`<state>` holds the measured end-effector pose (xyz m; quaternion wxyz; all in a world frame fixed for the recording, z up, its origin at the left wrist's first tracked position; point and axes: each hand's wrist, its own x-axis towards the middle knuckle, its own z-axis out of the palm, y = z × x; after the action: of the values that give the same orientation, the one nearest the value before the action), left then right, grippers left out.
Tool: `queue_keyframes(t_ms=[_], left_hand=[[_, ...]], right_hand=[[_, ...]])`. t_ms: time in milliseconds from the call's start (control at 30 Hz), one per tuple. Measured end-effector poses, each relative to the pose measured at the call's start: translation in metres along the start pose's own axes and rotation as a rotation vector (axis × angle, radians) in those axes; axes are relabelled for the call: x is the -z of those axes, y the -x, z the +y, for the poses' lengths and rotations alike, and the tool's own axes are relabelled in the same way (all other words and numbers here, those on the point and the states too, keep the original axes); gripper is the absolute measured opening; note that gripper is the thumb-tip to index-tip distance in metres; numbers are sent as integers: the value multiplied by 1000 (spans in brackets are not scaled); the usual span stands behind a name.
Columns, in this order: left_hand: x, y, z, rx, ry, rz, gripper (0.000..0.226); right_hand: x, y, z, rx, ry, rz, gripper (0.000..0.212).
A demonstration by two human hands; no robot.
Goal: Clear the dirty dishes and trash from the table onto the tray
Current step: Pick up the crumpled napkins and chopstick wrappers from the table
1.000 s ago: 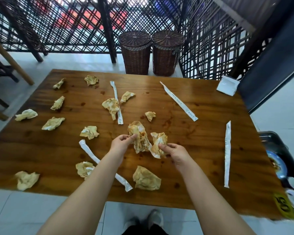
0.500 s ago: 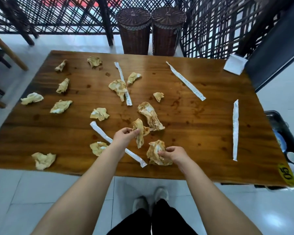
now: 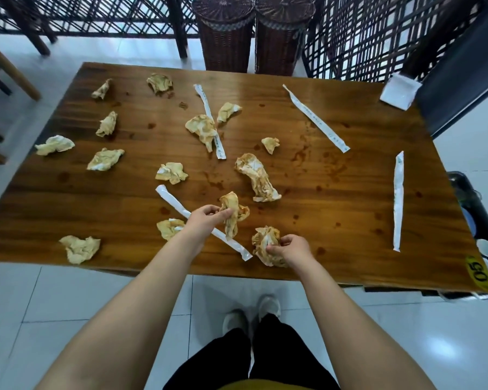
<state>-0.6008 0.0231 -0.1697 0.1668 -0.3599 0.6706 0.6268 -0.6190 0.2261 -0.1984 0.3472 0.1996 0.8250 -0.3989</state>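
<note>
"On the counter (image 3: 350, 192), so many crumpled napkins (image 3: 172, 172)! Done yet?"

"No, not even close. More than ten lying all over, brown and messy. Four long paper wrappers (image 3: 397, 201) too, spread from the middle to the right side."

"And in the hands?"

"In the left hand (image 3: 206, 218), one dirty napkin (image 3: 231, 212), pinched in curled fingers and lifted just off the wood. In the right hand (image 3: 290, 249), a napkin ball (image 3: 265, 243), gripped in curled fingers near the front edge."

"Where to put them?"

"Into the tray (image 3: 462, 184), down low past the right end of the counter. Dishes in there already, like the small white cups (image 3: 486, 247). No plates or bowls to see on the wood."

"So dishes done, trash not?"

"Looks that way. Only two pieces picked up so far. No trash to see in the tray, though most of it hidden. Lots of grabbing and carrying left."
</note>
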Motion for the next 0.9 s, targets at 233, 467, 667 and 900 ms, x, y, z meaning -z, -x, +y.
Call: queue_keyframes(t_ms=[233,467,667,900], left_hand=[[4,1,0,-42,-28,-3,23],[9,6,12,-46,-28,-4,22],[1,8,18,-70,8,33,32],[-22,-2,27,-75,55,45,21]], right_hand=[[6,8,-4,-15,-115,11,53],[13,16,-12,-68,-334,-56,63],[20,12,-19,-47,-503,-91,66],[40,3,-28,27,-587,-62,68]])
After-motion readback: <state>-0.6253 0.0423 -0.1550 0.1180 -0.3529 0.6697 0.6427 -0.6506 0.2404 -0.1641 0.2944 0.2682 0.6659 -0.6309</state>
